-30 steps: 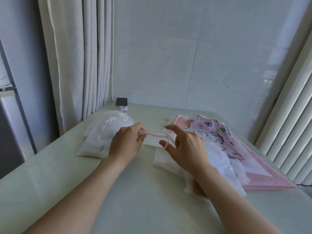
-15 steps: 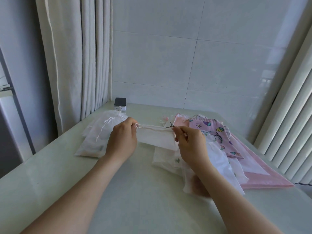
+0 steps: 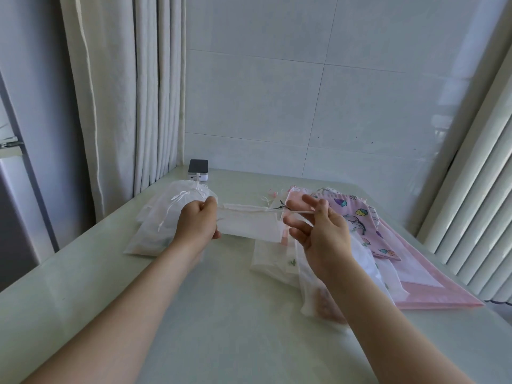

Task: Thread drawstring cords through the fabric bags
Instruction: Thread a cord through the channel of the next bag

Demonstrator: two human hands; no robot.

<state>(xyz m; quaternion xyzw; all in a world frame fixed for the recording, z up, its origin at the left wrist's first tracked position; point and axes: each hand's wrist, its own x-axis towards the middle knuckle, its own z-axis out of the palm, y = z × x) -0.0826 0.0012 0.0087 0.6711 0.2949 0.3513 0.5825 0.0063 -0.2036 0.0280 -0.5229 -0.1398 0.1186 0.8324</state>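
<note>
Your left hand [image 3: 198, 224] grips the left end of a small white bag [image 3: 249, 227], fingers curled round its top edge. It holds the bag up off the surface [image 3: 221, 314], stretched flat towards the right.

Your right hand [image 3: 318, 236] pinches a thin white cord [image 3: 300, 212] between thumb and forefinger, with the other fingers splayed loose. The cord runs level from the pinch back to the bag's top right corner. A small dark clip [image 3: 280, 207] shows there (probably the threading tool, too small to be sure).

Step in hand, as I judge it: you are drawing the cord through the top channel of this bag and out at the right end.

The next move calls for a steady pull to the right while the left hand anchors the far end, so the channel does not bunch. Watch the tail on the left; it is hidden by your hand, so I cannot tell how much is left.

- Left, behind your left hand: a pile of sheer bags [image 3: 155, 231], at least one tied with a bow.
- Right: a stack with a printed pink bag [image 3: 357, 217] on top, likely waiting.
- Far: a small dark-topped box [image 3: 198, 166].
</note>
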